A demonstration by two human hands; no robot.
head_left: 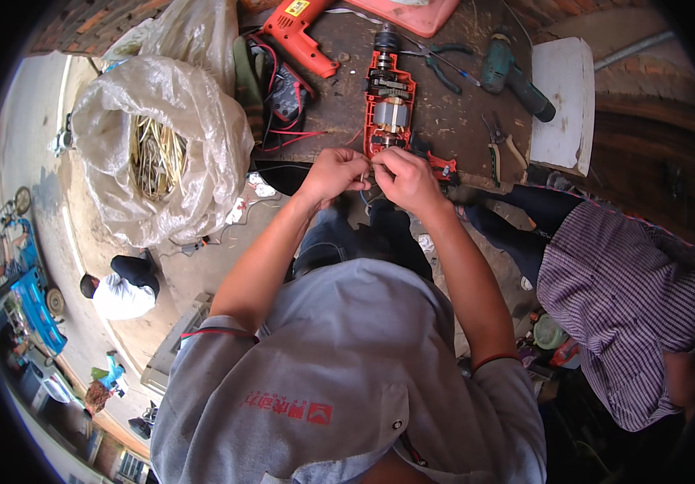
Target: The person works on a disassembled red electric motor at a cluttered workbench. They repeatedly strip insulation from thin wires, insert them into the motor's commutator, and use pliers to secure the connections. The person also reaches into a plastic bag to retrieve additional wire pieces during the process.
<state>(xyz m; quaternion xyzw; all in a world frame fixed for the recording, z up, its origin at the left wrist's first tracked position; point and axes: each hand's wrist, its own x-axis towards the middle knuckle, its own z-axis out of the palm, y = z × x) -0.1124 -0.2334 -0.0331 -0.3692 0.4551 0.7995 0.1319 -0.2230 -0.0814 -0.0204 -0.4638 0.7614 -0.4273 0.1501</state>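
Observation:
An orange power drill (391,113) lies opened lengthwise on the workbench, its chuck pointing away from me and its gears and motor bared. At its near end my two hands almost touch. My left hand (338,175) is closed, thumb and fingers pinching a thin wire. Beside it my right hand (406,181) is closed too, its fingertips pinched together; what they hold is too small to make out. A bluish wire (365,197) hangs below the hands. Past my right hand sits the orange handle part (443,167) at the bench edge.
On the brown bench (452,121) lie a second orange drill (302,36), a multimeter (287,95) with red leads, pliers (442,66), a green cordless drill (515,77) and smaller pliers (494,149). A plastic sack (162,153) stands left. A person in a checked shirt (622,298) is at right.

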